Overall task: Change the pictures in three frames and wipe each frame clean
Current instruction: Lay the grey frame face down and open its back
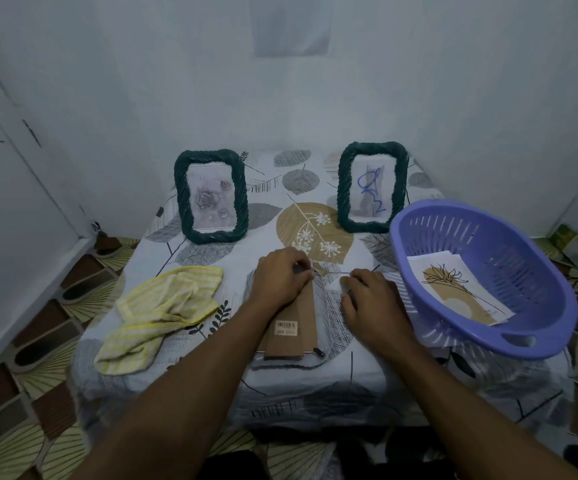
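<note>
Curled fingers of left hand [282, 277] and right hand [370, 297] tight on far edge of face-down brown cardboard-backed picture frame [296, 327].

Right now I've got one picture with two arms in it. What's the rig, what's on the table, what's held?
No machine: a person works with bare hands, filmed by one wide-angle camera on their head, looking down. On the leaf-patterned tablecloth, a dark green rope-woven frame with a grey rose print and a matching frame with a blue scribble stand at the back. In front lies a face-down third frame with a brown cardboard back. The left hand rests on it, the right hand beside it, fingers curled near its far edge; what they pinch is unclear. A yellow striped cloth lies left; a purple plastic basket on the right holds printed sheets.
</note>
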The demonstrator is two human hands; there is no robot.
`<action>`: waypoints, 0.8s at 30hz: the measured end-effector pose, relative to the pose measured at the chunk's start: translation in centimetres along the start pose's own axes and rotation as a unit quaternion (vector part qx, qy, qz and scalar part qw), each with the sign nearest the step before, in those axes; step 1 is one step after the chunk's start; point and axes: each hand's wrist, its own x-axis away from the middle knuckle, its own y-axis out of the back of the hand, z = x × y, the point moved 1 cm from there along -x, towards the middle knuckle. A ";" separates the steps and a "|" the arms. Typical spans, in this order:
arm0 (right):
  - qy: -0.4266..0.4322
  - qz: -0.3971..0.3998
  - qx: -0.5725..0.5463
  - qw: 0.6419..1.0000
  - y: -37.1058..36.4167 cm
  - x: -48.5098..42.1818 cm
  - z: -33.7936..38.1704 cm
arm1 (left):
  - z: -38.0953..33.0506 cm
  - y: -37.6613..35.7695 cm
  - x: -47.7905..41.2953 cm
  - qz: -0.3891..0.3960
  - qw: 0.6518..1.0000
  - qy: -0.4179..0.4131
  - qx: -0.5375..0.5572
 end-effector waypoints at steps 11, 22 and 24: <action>-0.004 0.003 -0.003 1.000 0.0 0.0 -0.2 | 0.1 0.1 -0.6 -0.011 0.999 0.016 0.027; 0.019 0.032 0.030 0.999 0.6 -0.1 0.3 | 2.6 6.5 8.7 -0.014 0.999 -0.028 0.007; 0.017 0.042 0.028 0.999 0.8 0.0 0.8 | 3.0 6.7 11.3 0.002 0.999 -0.040 0.026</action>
